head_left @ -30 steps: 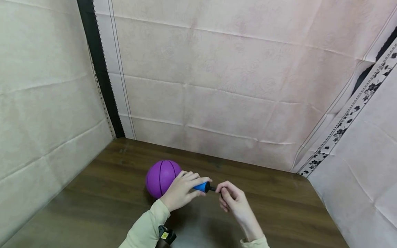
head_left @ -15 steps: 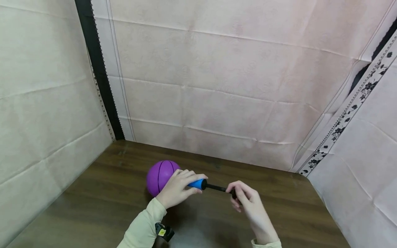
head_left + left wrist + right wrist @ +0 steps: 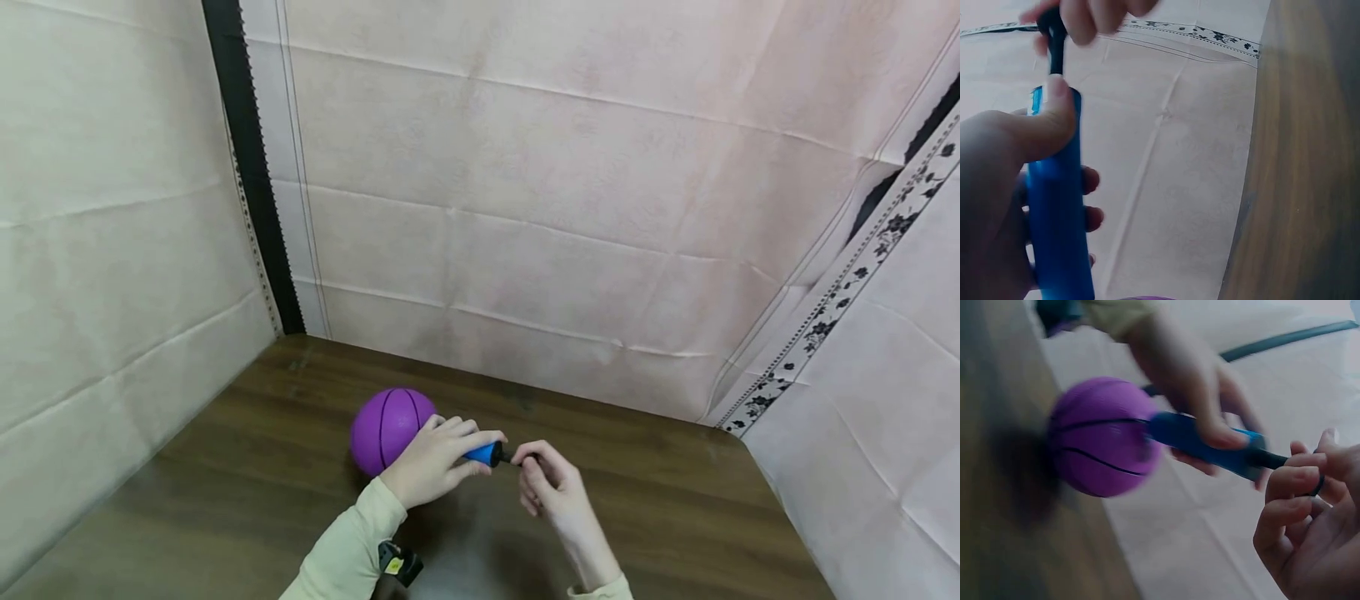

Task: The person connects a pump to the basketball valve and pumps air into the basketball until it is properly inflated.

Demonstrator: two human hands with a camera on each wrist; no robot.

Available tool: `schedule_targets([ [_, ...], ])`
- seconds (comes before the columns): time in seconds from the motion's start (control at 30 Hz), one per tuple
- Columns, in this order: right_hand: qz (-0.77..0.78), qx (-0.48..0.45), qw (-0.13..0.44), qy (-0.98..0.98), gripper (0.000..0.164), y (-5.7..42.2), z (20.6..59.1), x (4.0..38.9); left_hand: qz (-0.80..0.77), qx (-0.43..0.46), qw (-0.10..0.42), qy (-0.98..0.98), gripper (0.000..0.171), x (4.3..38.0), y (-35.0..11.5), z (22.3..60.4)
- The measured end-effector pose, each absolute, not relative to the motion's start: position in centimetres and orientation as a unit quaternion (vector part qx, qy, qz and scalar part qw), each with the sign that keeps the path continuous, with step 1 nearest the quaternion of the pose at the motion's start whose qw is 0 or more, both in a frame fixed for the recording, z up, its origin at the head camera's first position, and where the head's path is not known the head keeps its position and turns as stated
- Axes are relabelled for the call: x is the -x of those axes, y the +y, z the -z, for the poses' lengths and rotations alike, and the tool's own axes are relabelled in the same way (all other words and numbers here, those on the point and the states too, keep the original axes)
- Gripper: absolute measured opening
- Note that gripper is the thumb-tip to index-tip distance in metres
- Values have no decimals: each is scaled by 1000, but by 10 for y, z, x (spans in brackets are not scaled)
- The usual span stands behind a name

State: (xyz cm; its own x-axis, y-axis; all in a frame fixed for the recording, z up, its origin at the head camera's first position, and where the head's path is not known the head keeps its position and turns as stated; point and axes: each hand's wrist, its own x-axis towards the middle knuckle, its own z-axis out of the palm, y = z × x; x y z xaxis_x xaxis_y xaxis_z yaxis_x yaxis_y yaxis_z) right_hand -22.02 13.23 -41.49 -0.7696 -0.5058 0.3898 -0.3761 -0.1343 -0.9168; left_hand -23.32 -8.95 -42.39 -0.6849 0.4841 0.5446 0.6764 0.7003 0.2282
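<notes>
A purple ball (image 3: pixel 386 433) with black seam lines sits on the brown wooden table. My left hand (image 3: pixel 431 467) grips the blue barrel of a hand pump (image 3: pixel 1059 219), thumb along its side near the black end cap. In the right wrist view the pump's other end meets the ball (image 3: pixel 1100 440); the contact point itself is blurred. With curled fingers, my right hand (image 3: pixel 551 483) holds the pump's black handle, and only a short stretch of the dark rod (image 3: pixel 1271 460) shows between handle and barrel.
The wood-grain table (image 3: pixel 247 467) carries the ball. Pale creased cloth walls (image 3: pixel 487 208) rise at its back and both sides. A black device with a yellow label (image 3: pixel 397 562) is strapped at the left wrist.
My right hand first drew the pump handle out to the right, then pushed it back toward the barrel. The left hand and the ball stay nearly in place.
</notes>
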Motion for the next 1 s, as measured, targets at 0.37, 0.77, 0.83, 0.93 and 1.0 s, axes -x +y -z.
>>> schedule_targets([
  [0.37,640,298,94,702,27,151,400,213,235,348,195,-886,41,238,-105,424],
  [0.77,692,423,108,575,27,164,396,214,251,323,173,-896,41,233,-98,419],
  [0.83,692,412,120,580,25,155,404,218,243,331,166,-897,39,231,-93,419],
  [0.93,682,374,136,614,23,143,418,224,214,333,156,-905,36,230,-89,419],
  [1.0,670,350,132,641,25,137,425,226,198,334,152,-909,35,229,-88,420],
])
